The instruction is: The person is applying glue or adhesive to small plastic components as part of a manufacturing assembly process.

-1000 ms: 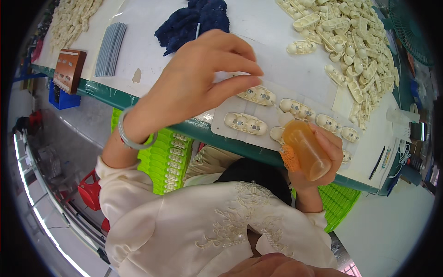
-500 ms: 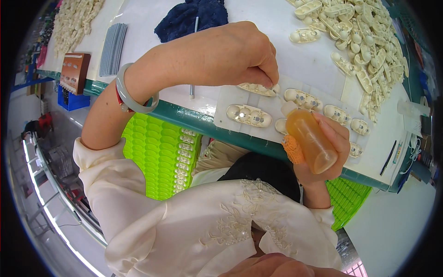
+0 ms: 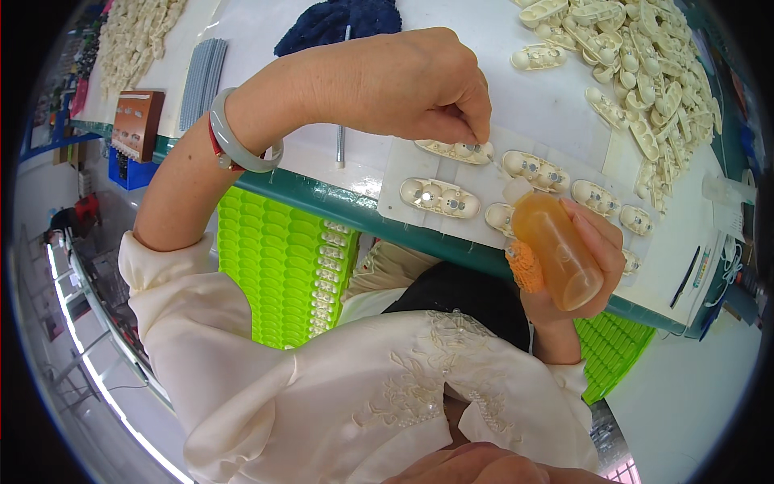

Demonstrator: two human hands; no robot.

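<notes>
My left hand [image 3: 447,93] reaches across the table, its thumb and forefinger pinched over the far cream plastic shell [image 3: 451,152]. Whatever the pinch holds is too small or hidden to make out. My right hand [image 3: 592,250] is wrapped round a translucent squeeze bottle [image 3: 556,250] of amber liquid, with an orange textured cover [image 3: 524,266] on one finger. The bottle tilts so that its pale nozzle [image 3: 516,189] points toward the shell under my left fingertips. Several similar shells with small round metal pieces lie on a white board [image 3: 395,181], such as the front-left shell [image 3: 439,198].
A heap of cream shells [image 3: 645,73] covers the far right, another pile [image 3: 137,40] the far left. Grey strips [image 3: 203,81], a brown box [image 3: 135,125], a dark blue cloth [image 3: 339,24] and a metal rod [image 3: 341,145] lie leftward. Green trays [image 3: 274,266] stand below the table edge.
The view has shifted slightly, moving most table items a little to the right. My right hand and the bottle have moved slightly right and down; both hands keep their grips.
</notes>
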